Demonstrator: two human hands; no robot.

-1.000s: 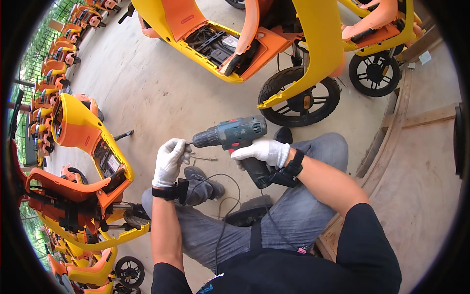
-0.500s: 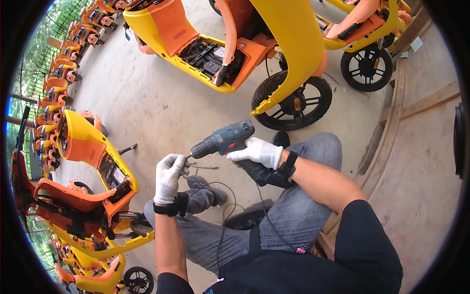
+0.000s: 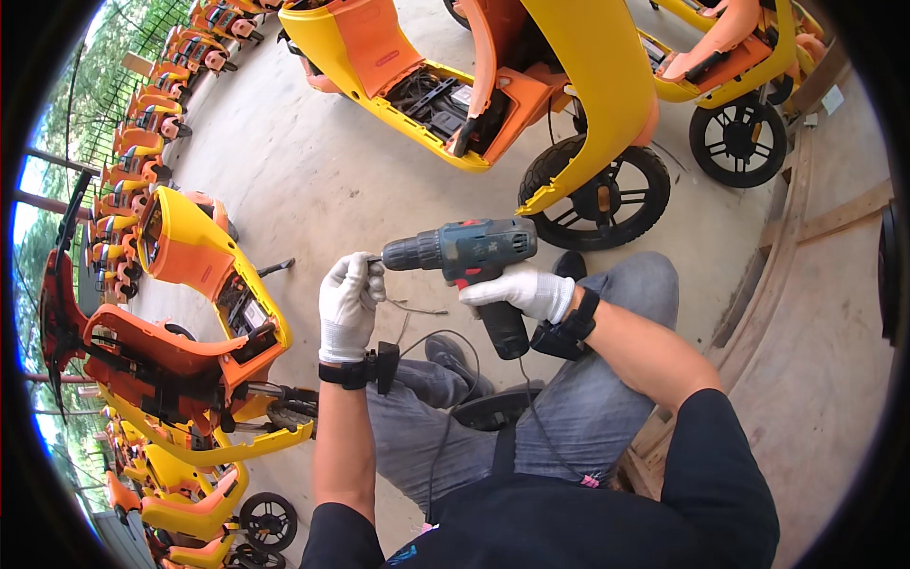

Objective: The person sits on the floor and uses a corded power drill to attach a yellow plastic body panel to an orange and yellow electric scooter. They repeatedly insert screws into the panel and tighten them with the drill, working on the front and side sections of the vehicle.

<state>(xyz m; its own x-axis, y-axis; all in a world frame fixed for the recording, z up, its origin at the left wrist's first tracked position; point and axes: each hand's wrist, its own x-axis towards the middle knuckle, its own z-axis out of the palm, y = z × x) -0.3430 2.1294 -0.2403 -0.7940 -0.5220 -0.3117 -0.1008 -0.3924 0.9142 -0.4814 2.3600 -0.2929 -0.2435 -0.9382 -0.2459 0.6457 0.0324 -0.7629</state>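
A dark blue-grey cordless drill lies level in front of my chest, its black chuck pointing left. My right hand, in a white glove, is wrapped round the drill's handle below the motor housing. At the chuck's front end my left hand, also white-gloved, pinches the short dark bit. The fingertips hide most of that bit. Just under the left fingers shows a thin wire-like strand; whether it touches the hand I cannot tell. Black bands with small units sit on both wrists.
Ahead stands a yellow-orange scooter with its footboard bay uncovered and a black wheel. Another opened scooter leans at the left. Several more line the fence. Wooden boards run along the right. Cables hang by my legs.
The drill has turned from tilted up at its rear to nearly level. My left hand has moved up and slightly right, still at the bit. The whole view has shifted a little.
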